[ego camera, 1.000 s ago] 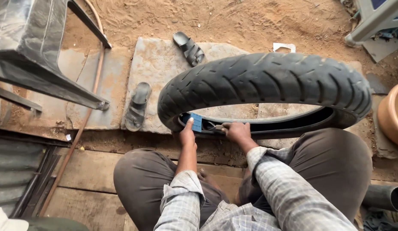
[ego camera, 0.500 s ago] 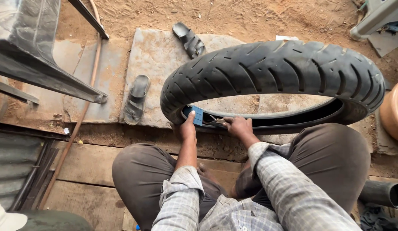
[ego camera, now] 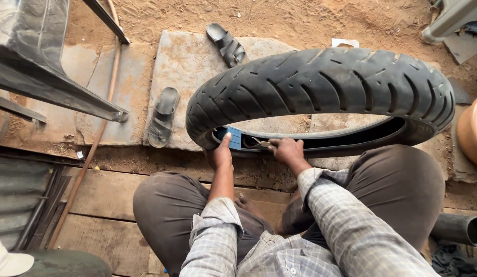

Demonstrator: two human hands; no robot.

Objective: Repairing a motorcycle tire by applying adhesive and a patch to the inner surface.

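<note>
- You are sitting with knees spread, and the tyre [ego camera: 320,87] is standing upright just in front of them, its tread facing up at you and its lower edge resting on the slab [ego camera: 187,66].
- Your left hand [ego camera: 220,154] is pressing a blue patch [ego camera: 233,137] against the inside wall of the tyre — the thumb is lying flat on the patch and the other fingers are curling under the rim, so the hand is gripping tyre and patch together.
- Your right hand [ego camera: 285,151] is clenching around a small metal tool [ego camera: 260,144], whose tip is lying just beside the patch, inside the tyre's hollow.
- The hollow of the tyre is holding only the patch, the tool tip and your fingertips, as far as can be seen.
- At the right edge a clay pot [ego camera: 472,131] is showing only in part — its contents cannot be told.
- Two dark sandals are lying on the slab: one [ego camera: 163,117] just left of the tyre, the other [ego camera: 226,44] behind it.
- The ground beyond is sandy dirt; under your legs are worn planks [ego camera: 94,205].
- A metal frame [ego camera: 53,77] is standing at upper left, and a pipe [ego camera: 459,229] is lying at lower right.
</note>
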